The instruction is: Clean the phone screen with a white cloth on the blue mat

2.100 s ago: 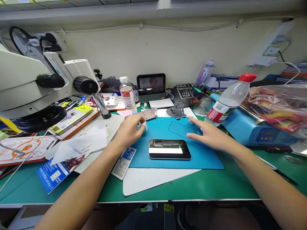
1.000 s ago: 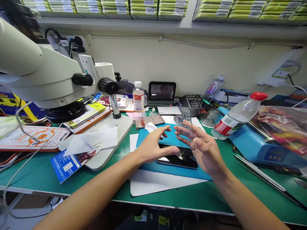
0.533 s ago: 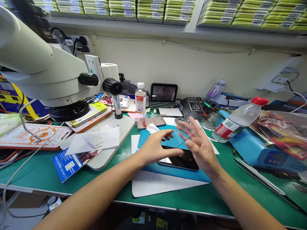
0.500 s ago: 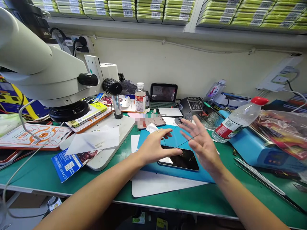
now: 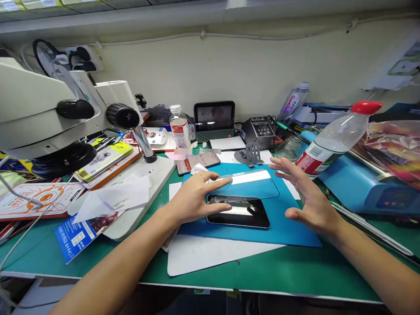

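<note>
A black phone (image 5: 238,211) lies screen up on a blue mat (image 5: 288,229). Just behind and above it is a clear glass screen protector (image 5: 244,184), held about level. My left hand (image 5: 193,197) grips its left end, index finger along the far edge and thumb near the phone. My right hand (image 5: 306,199) is at the protector's right end with fingers spread and thumb apart. I cannot tell whether its fingertips touch the glass.
A microscope (image 5: 49,109) on a white base fills the left, with packages and papers beside it. A water bottle (image 5: 334,138) leans on a blue machine (image 5: 361,188) at right. A small bottle (image 5: 180,127), a small screen (image 5: 214,116) and a soldering station (image 5: 260,127) stand behind the mat.
The protector, lying on the mat at first, was lifted and tilted upright between both hands. It has since come down flat, low behind the phone. My view has dipped downward.
</note>
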The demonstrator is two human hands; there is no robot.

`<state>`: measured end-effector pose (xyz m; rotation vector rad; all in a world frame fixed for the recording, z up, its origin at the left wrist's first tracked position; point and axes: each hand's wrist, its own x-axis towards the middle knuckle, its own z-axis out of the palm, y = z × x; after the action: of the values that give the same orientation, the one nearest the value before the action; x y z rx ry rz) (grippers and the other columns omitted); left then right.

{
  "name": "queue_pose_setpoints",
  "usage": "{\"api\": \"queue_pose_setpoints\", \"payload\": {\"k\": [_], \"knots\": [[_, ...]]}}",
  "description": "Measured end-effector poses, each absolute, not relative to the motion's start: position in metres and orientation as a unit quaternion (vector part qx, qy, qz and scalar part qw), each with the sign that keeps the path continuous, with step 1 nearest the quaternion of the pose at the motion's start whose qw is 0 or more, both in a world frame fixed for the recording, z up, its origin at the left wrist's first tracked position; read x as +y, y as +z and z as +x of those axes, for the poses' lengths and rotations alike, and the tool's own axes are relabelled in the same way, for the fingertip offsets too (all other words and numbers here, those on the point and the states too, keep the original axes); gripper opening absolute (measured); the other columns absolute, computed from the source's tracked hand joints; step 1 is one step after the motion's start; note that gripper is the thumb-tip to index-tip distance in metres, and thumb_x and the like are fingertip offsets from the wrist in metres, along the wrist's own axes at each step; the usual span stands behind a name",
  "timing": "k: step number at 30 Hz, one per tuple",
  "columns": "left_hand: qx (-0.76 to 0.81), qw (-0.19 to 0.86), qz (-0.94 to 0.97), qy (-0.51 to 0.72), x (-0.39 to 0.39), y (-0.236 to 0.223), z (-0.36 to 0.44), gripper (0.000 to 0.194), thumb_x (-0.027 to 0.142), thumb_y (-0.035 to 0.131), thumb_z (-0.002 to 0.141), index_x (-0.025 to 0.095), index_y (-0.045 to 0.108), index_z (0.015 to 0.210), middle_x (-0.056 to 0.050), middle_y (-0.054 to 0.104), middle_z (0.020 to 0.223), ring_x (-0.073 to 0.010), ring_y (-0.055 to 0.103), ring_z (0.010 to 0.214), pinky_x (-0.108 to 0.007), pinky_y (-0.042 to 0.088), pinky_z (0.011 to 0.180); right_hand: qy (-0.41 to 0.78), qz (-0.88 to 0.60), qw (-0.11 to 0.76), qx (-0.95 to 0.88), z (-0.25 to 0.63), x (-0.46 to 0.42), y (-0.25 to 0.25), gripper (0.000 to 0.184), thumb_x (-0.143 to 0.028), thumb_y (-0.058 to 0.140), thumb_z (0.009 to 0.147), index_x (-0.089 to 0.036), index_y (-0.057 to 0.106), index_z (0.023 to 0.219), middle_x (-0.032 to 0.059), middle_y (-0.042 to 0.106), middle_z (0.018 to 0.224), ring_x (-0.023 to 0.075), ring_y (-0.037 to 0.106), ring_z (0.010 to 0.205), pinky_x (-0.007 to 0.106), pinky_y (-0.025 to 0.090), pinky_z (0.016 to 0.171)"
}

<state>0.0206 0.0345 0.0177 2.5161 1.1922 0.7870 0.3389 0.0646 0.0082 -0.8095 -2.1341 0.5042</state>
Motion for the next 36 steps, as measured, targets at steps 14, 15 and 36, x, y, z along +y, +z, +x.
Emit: {"api": "queue_pose_setpoints", "payload": {"k": [14, 15, 36], "knots": [[0.405, 0.163, 0.882, 0.179, 0.028, 0.02, 0.022, 0.071, 0.062, 0.071, 0.08, 0.018, 0.055, 0.133, -0.012, 0.064, 0.126, -0.0292, 0.058, 0.116, -0.045, 0.049, 0.098, 0.216, -0.398, 0.196, -0.87, 0.348, 0.045, 0.003, 0.083, -0.06, 0.072, 0.079, -0.027, 0.042, 0.15, 0.0118, 0.062, 0.136, 0.0336, 0.062, 0.121, 0.05, 0.052, 0.101], [0.402, 0.163, 0.884, 0.177, 0.028, 0.02, 0.022, 0.07, 0.062, 0.072, 0.079, 0.018, 0.055, 0.131, -0.012, 0.064, 0.124, -0.0291, 0.058, 0.114, -0.044, 0.049, 0.097, 0.22, -0.406, 0.181, -0.868, 0.347, 0.044, 0.004, 0.082, -0.06, 0.072, 0.079, -0.026, 0.044, 0.148, 0.0123, 0.061, 0.136, 0.0338, 0.061, 0.121, 0.049, 0.052, 0.101], [0.376, 0.153, 0.903, 0.144, 0.034, 0.018, 0.017, 0.073, 0.066, 0.075, 0.073, 0.02, 0.055, 0.127, -0.012, 0.061, 0.121, -0.0309, 0.056, 0.113, -0.045, 0.046, 0.096, 0.196, -0.395, 0.167, -0.882, 0.344, 0.055, -0.006, 0.066, -0.057, 0.076, 0.074, -0.031, 0.057, 0.132, 0.0095, 0.06, 0.135, 0.0376, 0.059, 0.123, 0.053, 0.052, 0.1]]}}
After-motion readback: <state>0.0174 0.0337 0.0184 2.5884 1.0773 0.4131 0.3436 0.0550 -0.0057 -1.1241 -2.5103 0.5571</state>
